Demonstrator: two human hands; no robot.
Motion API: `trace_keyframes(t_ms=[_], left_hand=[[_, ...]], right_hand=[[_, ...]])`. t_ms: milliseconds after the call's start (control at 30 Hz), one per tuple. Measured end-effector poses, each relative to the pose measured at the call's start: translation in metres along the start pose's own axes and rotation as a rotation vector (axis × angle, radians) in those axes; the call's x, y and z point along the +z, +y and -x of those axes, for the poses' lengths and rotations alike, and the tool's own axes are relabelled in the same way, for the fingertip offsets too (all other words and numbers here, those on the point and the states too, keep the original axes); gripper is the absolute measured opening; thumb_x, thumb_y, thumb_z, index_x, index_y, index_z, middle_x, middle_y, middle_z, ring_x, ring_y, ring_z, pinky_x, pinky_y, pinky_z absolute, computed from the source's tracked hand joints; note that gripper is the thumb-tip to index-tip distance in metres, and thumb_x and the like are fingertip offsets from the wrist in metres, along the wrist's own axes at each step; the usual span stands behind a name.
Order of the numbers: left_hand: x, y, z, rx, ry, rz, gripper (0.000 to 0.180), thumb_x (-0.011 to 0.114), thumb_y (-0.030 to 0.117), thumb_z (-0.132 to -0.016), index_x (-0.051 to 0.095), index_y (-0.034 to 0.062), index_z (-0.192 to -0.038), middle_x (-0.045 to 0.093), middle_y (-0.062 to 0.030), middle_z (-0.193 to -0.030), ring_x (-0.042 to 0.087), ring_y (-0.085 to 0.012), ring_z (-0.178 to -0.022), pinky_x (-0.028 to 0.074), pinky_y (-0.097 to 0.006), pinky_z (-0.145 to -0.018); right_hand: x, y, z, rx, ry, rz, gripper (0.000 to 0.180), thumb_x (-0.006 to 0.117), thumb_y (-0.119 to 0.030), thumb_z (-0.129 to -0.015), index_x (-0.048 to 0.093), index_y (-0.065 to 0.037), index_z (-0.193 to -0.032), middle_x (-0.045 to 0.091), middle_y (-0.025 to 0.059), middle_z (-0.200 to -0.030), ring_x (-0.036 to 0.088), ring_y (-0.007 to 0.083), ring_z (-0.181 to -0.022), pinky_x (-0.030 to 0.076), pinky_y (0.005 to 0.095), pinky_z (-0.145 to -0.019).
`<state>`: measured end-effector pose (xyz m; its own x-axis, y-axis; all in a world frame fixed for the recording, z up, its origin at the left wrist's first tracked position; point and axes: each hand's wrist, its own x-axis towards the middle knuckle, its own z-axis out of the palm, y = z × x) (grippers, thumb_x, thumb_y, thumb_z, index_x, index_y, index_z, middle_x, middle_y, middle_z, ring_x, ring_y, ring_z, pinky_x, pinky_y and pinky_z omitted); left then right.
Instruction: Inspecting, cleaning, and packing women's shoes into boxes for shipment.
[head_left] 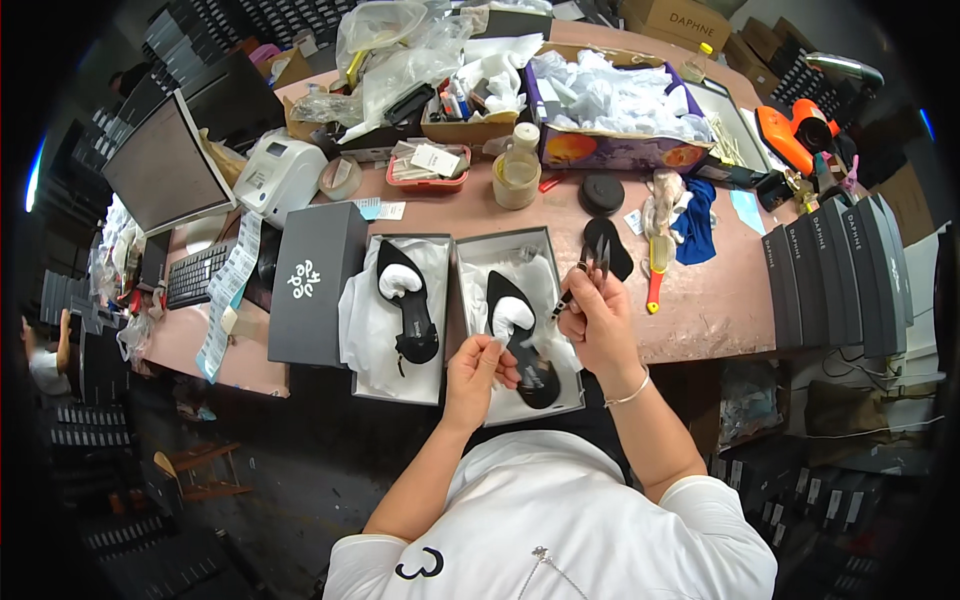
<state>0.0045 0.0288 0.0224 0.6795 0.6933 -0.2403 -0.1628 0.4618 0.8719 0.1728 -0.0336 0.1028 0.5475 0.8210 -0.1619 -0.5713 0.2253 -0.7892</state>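
Head view: we see both hands above a pair of open boxes on the table point(700, 318). Our right hand point(603, 325) is closed around the scissors point(602, 252), whose blades point away from us, above a black pad point(622, 262). A dark strip point(562, 303) with light marks shows at the fingertips of this hand; we cannot tell what it is joined to. Our left hand point(472, 375) has thumb and forefinger pressed together, the other fingers curled; we cannot tell whether something thin lies between them. Below and between the hands, the black shoe point(540, 385) lies in the box point(560, 402), toe away from us, with white stuffing point(512, 316) inside its front part. To its left, the second shoe point(415, 318) lies in the second box point(400, 390) on white tissue point(360, 330), its toe also away from us and likewise stuffed. A dark carton point(315, 290) stands just beside the second box, on the left. Beyond the boxes, we find a jar point(515, 183) and a round tin point(601, 194). Right of the pad lie a brush point(656, 275) and a blue cloth point(694, 222).
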Motion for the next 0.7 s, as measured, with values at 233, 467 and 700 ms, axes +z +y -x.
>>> trace_keyframes(t_ms=[233, 467, 700], left_hand=[[0.002, 0.013, -0.011, 0.113, -0.136, -0.191, 0.020, 0.057, 0.016, -0.097, 0.060, -0.0010, -0.106, 0.062, -0.0068, -0.087, 0.063, -0.0112, -0.074, 0.053, -0.023, -0.064], [0.041, 0.020, -0.005, 0.419, -0.150, -0.671, 0.016, 0.068, 0.007, -0.086, 0.064, -0.0022, -0.099, 0.060, -0.0094, -0.085, 0.061, -0.0177, -0.069, 0.049, -0.028, -0.062], [0.047, 0.031, 0.004, 0.626, -0.295, -1.032, 0.009, 0.066, 0.010, -0.086, 0.061, 0.0032, -0.082, 0.056, -0.0092, -0.071, 0.060, -0.0288, -0.062, 0.046, -0.037, -0.052]], right_hand=[[-0.011, 0.014, -0.007, 0.169, 0.104, -0.128, 0.017, 0.061, -0.025, -0.095, 0.057, -0.011, -0.086, 0.043, -0.0069, -0.064, 0.036, 0.0026, -0.046, 0.027, 0.0170, -0.041], [-0.011, 0.020, -0.004, 0.144, 0.099, -0.140, 0.018, 0.062, -0.024, -0.094, 0.056, -0.010, -0.086, 0.044, -0.0060, -0.064, 0.037, 0.0027, -0.047, 0.028, 0.0171, -0.041], [-0.043, 0.019, 0.011, 0.116, 0.178, -0.126, 0.017, 0.063, -0.024, -0.094, 0.057, -0.009, -0.087, 0.042, -0.0054, -0.063, 0.034, 0.0041, -0.045, 0.027, 0.0194, -0.041]])
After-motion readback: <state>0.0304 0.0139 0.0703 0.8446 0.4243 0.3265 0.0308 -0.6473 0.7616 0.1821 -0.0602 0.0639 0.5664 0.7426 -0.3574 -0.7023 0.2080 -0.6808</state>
